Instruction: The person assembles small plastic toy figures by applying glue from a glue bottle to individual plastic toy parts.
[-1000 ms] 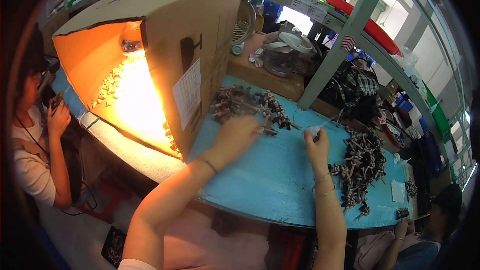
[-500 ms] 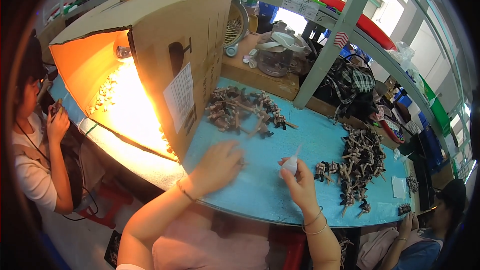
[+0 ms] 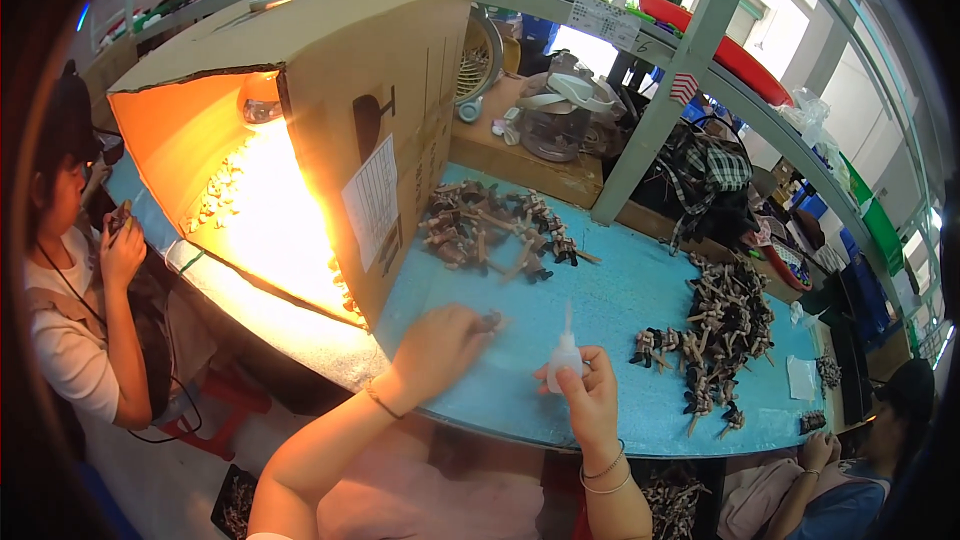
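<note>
My left hand (image 3: 436, 352) is closed over the blue tabletop (image 3: 530, 315), with a small dark-and-tan piece (image 3: 489, 321) pinched at its fingertips. The piece is too small and smeared to name more exactly. In my right hand (image 3: 591, 386) is a small white squeeze bottle (image 3: 563, 356), held upright with its thin nozzle pointing up. Bottle and piece are a short way apart. Beyond my left hand lies a loose group of small black-and-tan figure pieces (image 3: 480, 230). A bigger heap of such figure pieces (image 3: 722, 325) spreads to the right of my right hand.
An open cardboard box (image 3: 400, 130) with a glowing bulb (image 3: 262, 110) inside stands at the left, small pieces in it. A metal post (image 3: 655, 100) rises from the table's back. Co-workers sit at the left and right; a plastic jug (image 3: 553, 125) stands behind.
My right hand has brought the bottle left and nearer to me, and its nozzle now stands straighter. My left hand stays close to the same spot. The whole view has shifted slightly.
</note>
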Demonstrator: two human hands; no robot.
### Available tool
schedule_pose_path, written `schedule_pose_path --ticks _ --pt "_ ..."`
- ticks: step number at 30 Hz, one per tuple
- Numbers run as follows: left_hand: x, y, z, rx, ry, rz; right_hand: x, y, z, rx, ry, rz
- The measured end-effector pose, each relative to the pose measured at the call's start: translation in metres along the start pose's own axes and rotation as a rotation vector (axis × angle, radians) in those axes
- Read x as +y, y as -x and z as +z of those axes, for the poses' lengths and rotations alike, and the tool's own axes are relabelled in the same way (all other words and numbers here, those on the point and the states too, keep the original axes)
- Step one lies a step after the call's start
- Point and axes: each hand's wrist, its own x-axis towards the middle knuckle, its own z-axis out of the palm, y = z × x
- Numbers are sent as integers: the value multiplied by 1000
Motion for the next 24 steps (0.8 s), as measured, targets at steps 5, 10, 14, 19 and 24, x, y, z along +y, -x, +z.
schedule_pose_path --ticks 5,10,14,19,24 --pt "19 19 -35 189 1713 -747 4 8 -7 145 -47 -138" --pt "34 38 -36 358 1636 -641 -18 11 7 202 -130 -220" --pt "38 54 -40 317 787 -263 -38 18 18 236 -87 -329" --pt "51 55 -63 413 308 -20 -52 34 22 259 342 -766" --pt "50 58 -70 402 196 21 -51 51 26 213 545 -868"
